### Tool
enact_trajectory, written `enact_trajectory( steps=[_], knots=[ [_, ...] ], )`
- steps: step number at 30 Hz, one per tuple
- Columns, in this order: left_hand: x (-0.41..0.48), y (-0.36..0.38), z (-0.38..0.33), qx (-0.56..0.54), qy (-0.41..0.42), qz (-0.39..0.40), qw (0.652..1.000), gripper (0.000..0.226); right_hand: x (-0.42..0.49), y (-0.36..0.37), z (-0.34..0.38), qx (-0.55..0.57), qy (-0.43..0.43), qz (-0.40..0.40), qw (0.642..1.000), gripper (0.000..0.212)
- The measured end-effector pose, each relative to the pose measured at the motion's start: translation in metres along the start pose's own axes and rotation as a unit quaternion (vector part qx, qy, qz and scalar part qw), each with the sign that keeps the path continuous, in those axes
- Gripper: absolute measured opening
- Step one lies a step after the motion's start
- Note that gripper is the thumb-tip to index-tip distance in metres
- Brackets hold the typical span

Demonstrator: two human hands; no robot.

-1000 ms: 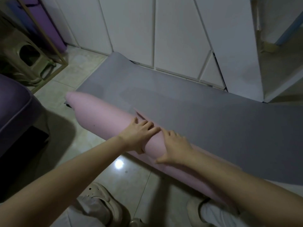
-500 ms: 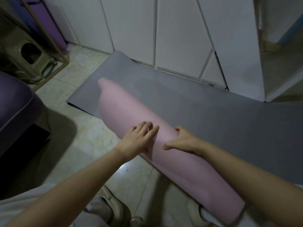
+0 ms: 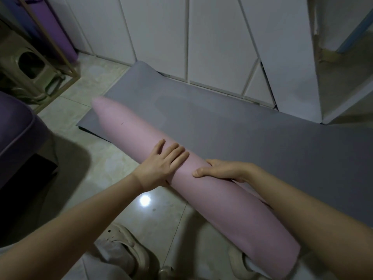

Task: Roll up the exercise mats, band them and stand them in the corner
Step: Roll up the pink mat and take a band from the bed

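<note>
A rolled pink mat (image 3: 129, 130) runs diagonally from the upper left to the lower right, partly over a flat grey mat (image 3: 242, 134) on the tiled floor. My left hand (image 3: 161, 164) lies flat on the roll's near side with straight fingers. Just to its right, my right hand (image 3: 222, 170) grips the roll, thumb on the near face and fingers curled over the far side, where they are hidden. No band is visible on the roll.
White cabinet doors (image 3: 212, 41) stand behind the grey mat. A purple rolled mat (image 3: 54, 31) leans in the far-left corner beside a gold-framed rack (image 3: 66, 57) holding a stool. A dark purple seat (image 3: 14, 130) sits at left. My shoes (image 3: 125, 247) are below.
The pink roll has swung, its far end moving right onto the grey mat and then a little back. My right hand went from lying flat on it to gripping it.
</note>
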State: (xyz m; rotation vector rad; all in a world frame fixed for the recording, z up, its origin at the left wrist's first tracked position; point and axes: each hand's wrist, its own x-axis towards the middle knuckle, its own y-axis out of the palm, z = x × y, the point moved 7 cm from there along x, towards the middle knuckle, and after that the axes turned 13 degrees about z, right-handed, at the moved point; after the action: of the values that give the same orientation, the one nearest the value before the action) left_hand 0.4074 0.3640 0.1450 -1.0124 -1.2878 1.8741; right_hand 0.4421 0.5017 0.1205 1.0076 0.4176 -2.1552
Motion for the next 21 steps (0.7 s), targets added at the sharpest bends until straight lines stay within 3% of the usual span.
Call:
enact_trajectory(
  steps=[4,7,10,12,18,21],
  knots=[
    [0.013,0.006,0.007,-0.031,-0.005,0.035,0.999,0.108,-0.002,0.002,0.024,-0.198,0.009,-0.098,0.975,0.083],
    [0.027,0.012,0.013,-0.061,-0.014,0.102,0.993,0.102,-0.005,0.011,0.028,-0.407,0.093,-0.193,0.888,0.105],
    [0.037,0.01,0.015,-0.069,-0.018,0.128,0.989,0.096,-0.004,0.018,0.023,-0.483,0.139,-0.251,0.827,0.119],
    [0.039,0.007,0.015,-0.074,-0.023,0.13,0.988,0.096,-0.004,0.016,0.021,-0.478,0.124,-0.272,0.826,0.118],
    [0.031,0.015,0.006,-0.079,-0.049,0.121,0.988,0.106,-0.003,-0.003,0.007,-0.386,0.072,-0.252,0.885,0.097],
    [0.018,0.018,-0.004,-0.078,-0.054,0.061,0.994,0.11,-0.004,-0.009,-0.005,-0.317,0.09,-0.236,0.914,0.095]
  ],
)
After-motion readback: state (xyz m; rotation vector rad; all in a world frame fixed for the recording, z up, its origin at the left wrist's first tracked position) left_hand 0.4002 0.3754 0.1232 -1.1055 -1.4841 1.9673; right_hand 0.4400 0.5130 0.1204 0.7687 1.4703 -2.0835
